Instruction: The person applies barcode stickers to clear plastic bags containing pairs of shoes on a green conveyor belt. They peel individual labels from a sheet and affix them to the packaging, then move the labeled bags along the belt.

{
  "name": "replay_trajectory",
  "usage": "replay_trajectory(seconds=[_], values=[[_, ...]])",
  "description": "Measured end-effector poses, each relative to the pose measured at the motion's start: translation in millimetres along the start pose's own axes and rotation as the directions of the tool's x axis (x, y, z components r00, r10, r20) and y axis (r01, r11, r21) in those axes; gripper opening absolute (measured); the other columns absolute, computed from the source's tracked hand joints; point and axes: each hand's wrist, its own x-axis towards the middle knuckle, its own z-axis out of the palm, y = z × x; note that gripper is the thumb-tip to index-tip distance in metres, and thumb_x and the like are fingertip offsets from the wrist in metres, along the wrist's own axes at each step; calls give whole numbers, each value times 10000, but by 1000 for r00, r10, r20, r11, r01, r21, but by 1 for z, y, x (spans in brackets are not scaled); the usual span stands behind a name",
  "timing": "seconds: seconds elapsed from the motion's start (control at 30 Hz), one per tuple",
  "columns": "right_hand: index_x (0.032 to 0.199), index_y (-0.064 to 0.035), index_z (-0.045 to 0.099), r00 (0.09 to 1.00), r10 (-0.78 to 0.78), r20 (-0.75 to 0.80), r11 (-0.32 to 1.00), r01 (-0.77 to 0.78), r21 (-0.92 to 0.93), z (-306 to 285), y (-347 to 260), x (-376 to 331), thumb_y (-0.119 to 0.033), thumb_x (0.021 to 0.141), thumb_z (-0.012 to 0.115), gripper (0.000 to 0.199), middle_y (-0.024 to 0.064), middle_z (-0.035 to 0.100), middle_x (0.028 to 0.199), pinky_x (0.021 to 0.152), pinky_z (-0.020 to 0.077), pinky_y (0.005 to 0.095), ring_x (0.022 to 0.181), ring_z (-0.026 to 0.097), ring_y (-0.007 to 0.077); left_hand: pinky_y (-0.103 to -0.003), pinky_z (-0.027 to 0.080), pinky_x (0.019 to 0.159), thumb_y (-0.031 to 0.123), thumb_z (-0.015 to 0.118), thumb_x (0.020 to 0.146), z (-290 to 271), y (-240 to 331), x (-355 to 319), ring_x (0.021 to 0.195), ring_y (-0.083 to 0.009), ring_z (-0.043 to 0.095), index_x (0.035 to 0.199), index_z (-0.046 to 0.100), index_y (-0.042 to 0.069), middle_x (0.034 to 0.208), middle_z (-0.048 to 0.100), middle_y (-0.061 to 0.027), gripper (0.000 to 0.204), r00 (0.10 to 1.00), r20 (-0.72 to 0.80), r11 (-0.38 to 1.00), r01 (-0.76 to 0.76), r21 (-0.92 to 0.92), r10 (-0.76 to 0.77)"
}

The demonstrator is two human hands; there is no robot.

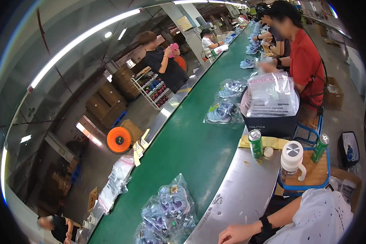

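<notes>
Neither of my hands shows in the head view. Closest to me, at the lower right, a person in a white speckled shirt rests a hand with a black wristband on the steel edge of the green conveyor belt. Clear bags of purple shoes lie on the belt just left of that hand. Two more bagged pairs of blue shoes lie farther up the belt.
Green cans and a white jug stand by a blue stool-table. A person in red holds bags over a dark box. Across the belt are an orange fan, cartons, a shoe rack and other workers.
</notes>
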Motion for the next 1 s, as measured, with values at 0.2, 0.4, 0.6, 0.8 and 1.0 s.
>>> replay_trajectory(seconds=[0.2,0.4,0.6,0.8,1.0], values=[[828,15,647,973,-81,-218,997,79,-15,9,-5,-7,-158,825,641,174,90,616,729,543,459,289,593,579,174,-254,479,673,118,563,893,7,4,-1,770,-128,577,1011,579,-32,852,624,-97,192,994,-59,991,85,-102,-91],[809,7,650,967,-125,-222,987,99,-125,4,10,-2,-150,797,659,158,114,619,762,635,469,305,704,595,192,-251,485,634,121,560,894,12,4,2,708,-118,575,1000,590,-31,801,631,-83,187,997,-63,994,45,-99,-52],[792,-4,649,990,-16,-137,997,27,73,0,8,2,-138,784,662,135,107,617,786,651,467,310,724,593,201,-267,488,658,119,562,889,8,10,1,714,-126,587,1021,616,10,802,649,-100,180,995,-51,994,-79,75,83],[796,-11,630,968,-147,-205,985,124,-121,2,1,13,-136,790,649,126,101,604,770,634,456,303,709,583,194,-274,483,703,127,560,891,8,8,9,767,-142,587,1036,608,5,853,637,-102,196,996,-88,1000,-20,15,21],[844,-23,579,853,-515,-80,735,392,-553,3,-6,28,-104,840,562,82,97,546,949,763,457,320,884,548,248,-251,470,733,79,578,874,10,26,16,859,-152,568,1212,465,-12,1012,580,-100,368,982,-51,897,142,-418,-179]])
